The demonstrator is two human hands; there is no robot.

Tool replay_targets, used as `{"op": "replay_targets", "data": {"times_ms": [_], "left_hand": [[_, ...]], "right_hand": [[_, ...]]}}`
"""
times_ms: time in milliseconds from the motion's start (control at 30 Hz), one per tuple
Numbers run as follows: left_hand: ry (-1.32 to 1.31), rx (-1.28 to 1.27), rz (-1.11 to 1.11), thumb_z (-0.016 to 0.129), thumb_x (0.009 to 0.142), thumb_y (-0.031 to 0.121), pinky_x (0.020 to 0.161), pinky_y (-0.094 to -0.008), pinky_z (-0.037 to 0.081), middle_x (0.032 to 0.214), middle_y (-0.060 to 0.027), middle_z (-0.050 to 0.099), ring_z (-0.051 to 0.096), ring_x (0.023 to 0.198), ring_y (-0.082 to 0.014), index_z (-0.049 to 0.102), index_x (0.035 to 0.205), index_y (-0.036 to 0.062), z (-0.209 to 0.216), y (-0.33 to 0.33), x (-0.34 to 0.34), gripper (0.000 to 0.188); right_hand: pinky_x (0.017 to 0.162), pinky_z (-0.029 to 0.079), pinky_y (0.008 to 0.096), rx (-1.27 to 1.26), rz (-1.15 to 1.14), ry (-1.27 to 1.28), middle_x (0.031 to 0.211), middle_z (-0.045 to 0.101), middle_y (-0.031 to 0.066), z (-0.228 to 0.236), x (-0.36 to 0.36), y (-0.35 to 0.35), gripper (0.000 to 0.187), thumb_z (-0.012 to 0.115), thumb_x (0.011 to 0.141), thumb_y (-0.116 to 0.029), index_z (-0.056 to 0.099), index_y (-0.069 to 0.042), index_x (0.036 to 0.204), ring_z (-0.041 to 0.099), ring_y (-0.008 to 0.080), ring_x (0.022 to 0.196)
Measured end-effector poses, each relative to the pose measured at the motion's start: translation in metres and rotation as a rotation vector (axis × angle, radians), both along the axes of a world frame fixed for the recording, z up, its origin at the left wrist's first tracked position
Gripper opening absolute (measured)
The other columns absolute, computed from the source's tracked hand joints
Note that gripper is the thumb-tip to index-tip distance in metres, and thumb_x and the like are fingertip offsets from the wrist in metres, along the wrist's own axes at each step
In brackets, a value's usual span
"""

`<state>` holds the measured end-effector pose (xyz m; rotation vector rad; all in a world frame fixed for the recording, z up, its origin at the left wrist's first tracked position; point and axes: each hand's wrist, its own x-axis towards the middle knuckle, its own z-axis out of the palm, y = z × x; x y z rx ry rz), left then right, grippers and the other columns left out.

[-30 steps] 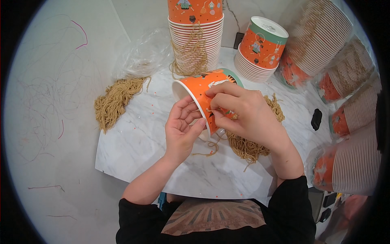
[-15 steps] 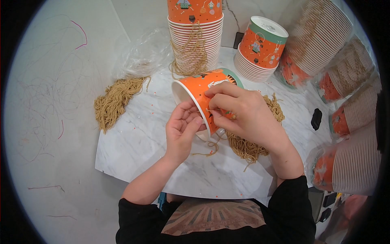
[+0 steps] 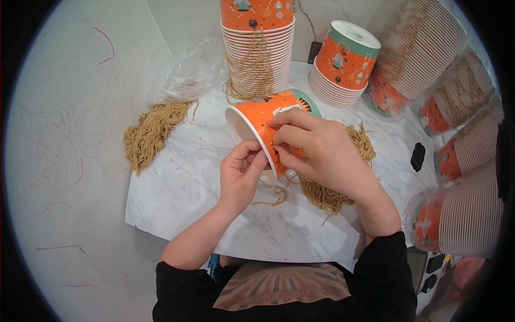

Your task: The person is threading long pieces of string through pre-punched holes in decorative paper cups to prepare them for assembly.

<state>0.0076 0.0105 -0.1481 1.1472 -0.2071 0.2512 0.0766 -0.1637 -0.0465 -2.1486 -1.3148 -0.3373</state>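
Observation:
An orange paper bucket (image 3: 257, 115) with a white rim and a green base band lies tilted on its side, mouth facing left, in front of me. My left hand (image 3: 241, 172) is closed at the lower rim, its fingertips inside the mouth and the thumb at the edge. Against the bucket's outer wall, my right hand (image 3: 314, 145) is pinched, apparently on a thin tan cord mostly hidden by the fingers. Loose cord (image 3: 279, 198) trails on the table below the bucket. A bundle of tan cords (image 3: 327, 196) lies under my right hand.
Another cord bundle (image 3: 153, 134) lies left, beside a clear plastic bag (image 3: 193, 70). Behind stand a tall bucket stack (image 3: 257, 53) draped with cords and a shorter stack (image 3: 346, 59). Wrapped bucket stacks (image 3: 466, 206) line the right side, near a small black object (image 3: 418, 157).
My left fingers have drawn together at the rim and the thumb has come closer to it. My right fingers have closed in slightly against the wall. The bucket has barely shifted.

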Motion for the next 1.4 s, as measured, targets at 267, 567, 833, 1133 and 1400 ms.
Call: {"op": "replay_targets", "data": {"times_ms": [267,567,833,1133,1400], "left_hand": [[0.001,0.152,0.156,0.054,0.102,0.003,0.088,-0.0273,0.053,0.108,-0.0075,0.065,0.064,0.097,-0.0111,0.059,0.110,-0.0024,0.005,-0.003,-0.005,0.010],[-0.472,0.905,0.932,0.066,0.083,0.011,0.108,-0.0484,0.033,0.141,-0.0197,0.049,0.054,0.121,-0.0341,0.064,0.095,0.0057,0.012,0.010,-0.006,0.013],[-0.507,1.199,0.652,0.063,0.087,0.007,0.119,-0.0549,0.022,0.120,-0.0092,0.066,0.063,0.118,-0.0290,0.060,0.095,0.0072,0.064,0.003,-0.016,0.009],[0.021,1.328,0.254,0.061,0.096,0.008,0.076,-0.0333,0.055,0.094,-0.0115,0.072,0.072,0.088,-0.0246,0.058,0.099,-0.0014,0.136,-0.014,-0.028,0.010],[-0.017,1.105,0.197,0.061,0.096,0.007,0.064,-0.0346,0.055,0.082,-0.0119,0.068,0.072,0.072,-0.0252,0.057,0.099,-0.0012,0.166,-0.026,-0.023,0.010]], "right_hand": [[0.069,0.058,0.0340,-0.026,0.006,0.070,0.108,0.069,0.0070,0.007,0.003,-0.011,0.011,0.073,0.080,-0.004,0.067,-0.004,0.089,0.070,0.0260,0.081],[0.066,0.053,0.0274,0.045,-0.057,0.172,0.083,0.069,0.0056,0.021,-0.003,-0.013,0.008,0.074,0.083,-0.005,0.070,-0.004,0.090,0.067,0.0180,0.071],[0.070,0.053,0.0244,0.339,0.063,0.626,0.082,0.073,0.0026,0.024,0.000,-0.019,0.009,0.068,0.088,-0.004,0.071,0.001,0.095,0.066,0.0072,0.076],[0.074,0.056,0.0254,0.278,0.099,0.647,0.087,0.074,0.0048,0.041,-0.009,-0.037,0.011,0.070,0.087,-0.004,0.072,0.003,0.095,0.068,0.0096,0.080],[0.072,0.058,0.0318,0.392,0.111,0.482,0.082,0.074,0.0130,0.036,-0.013,-0.041,0.015,0.074,0.082,-0.011,0.072,0.001,0.090,0.074,0.0211,0.077]]}}
